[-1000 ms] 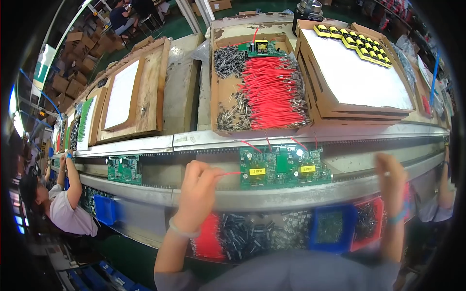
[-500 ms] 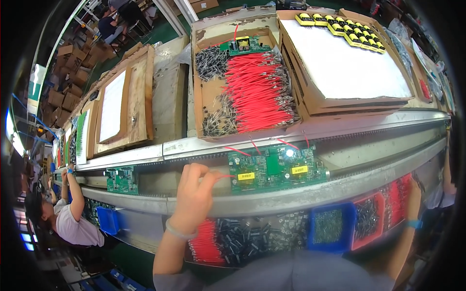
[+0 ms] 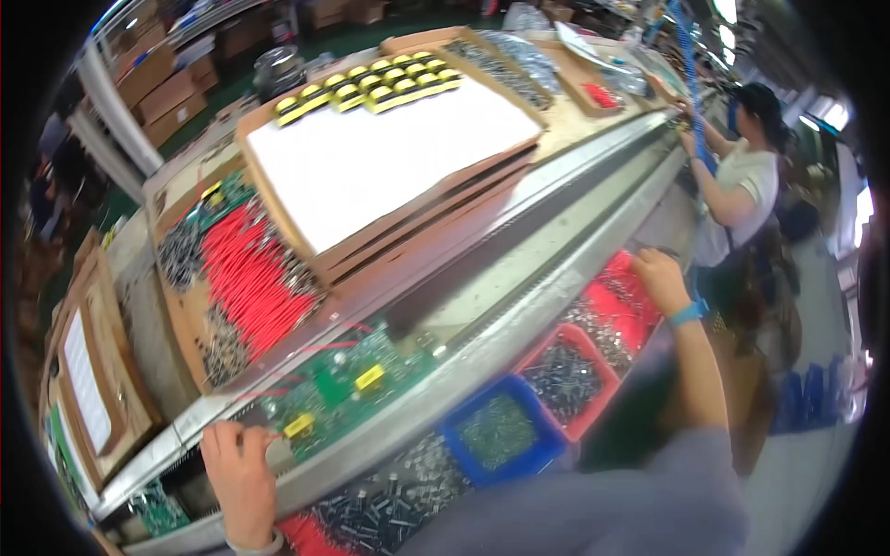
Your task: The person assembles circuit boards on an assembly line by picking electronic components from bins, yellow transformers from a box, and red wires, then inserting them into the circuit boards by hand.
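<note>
A green circuit board (image 3: 345,382) with yellow-labelled parts and red wires lies in the rail track. At its left end, my left hand (image 3: 239,482) is closed, its fingertips pinching a red wire (image 3: 275,435) that runs to the board. Over at the right, my right hand (image 3: 660,281) reaches to a bin of red wires (image 3: 619,295) with metal ends. Its fingers are bent down at the wires; what they hold, if anything, is hidden.
A red bin (image 3: 567,385) and a blue bin (image 3: 496,431) of small parts line the near side. Beyond the metal rail (image 3: 519,296) sit a carton of red wires (image 3: 255,283) and a white-topped carton (image 3: 389,148) carrying yellow-black parts. Another person (image 3: 742,176) works at the far right.
The view has swung to the right, bringing my right hand and the far-right person into sight. My left hand still pinches the red wire at the board's left end.
</note>
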The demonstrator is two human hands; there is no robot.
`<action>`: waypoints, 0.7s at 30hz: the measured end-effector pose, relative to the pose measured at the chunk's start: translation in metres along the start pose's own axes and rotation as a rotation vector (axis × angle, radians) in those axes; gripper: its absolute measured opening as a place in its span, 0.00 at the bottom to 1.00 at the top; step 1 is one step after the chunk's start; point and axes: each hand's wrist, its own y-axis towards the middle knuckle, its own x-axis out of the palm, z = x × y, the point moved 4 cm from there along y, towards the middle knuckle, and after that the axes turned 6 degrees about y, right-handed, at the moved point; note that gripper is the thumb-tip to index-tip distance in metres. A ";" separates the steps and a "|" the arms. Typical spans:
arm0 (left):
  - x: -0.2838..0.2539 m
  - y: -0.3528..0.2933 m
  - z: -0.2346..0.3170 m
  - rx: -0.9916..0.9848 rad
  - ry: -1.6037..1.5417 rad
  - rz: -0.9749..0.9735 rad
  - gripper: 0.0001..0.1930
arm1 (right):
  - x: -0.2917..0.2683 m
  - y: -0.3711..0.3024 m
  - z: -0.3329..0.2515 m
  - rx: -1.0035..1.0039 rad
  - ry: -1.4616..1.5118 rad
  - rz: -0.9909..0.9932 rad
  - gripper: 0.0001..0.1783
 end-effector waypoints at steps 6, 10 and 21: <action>0.001 0.006 0.003 0.078 0.054 -0.007 0.04 | -0.007 -0.011 0.010 0.036 0.032 0.024 0.05; 0.013 0.005 0.000 -0.016 -0.220 0.052 0.07 | -0.026 -0.015 0.010 0.096 0.045 0.133 0.09; 0.055 -0.039 -0.014 -0.633 -1.051 0.172 0.29 | -0.089 0.087 -0.218 -0.301 1.046 0.155 0.27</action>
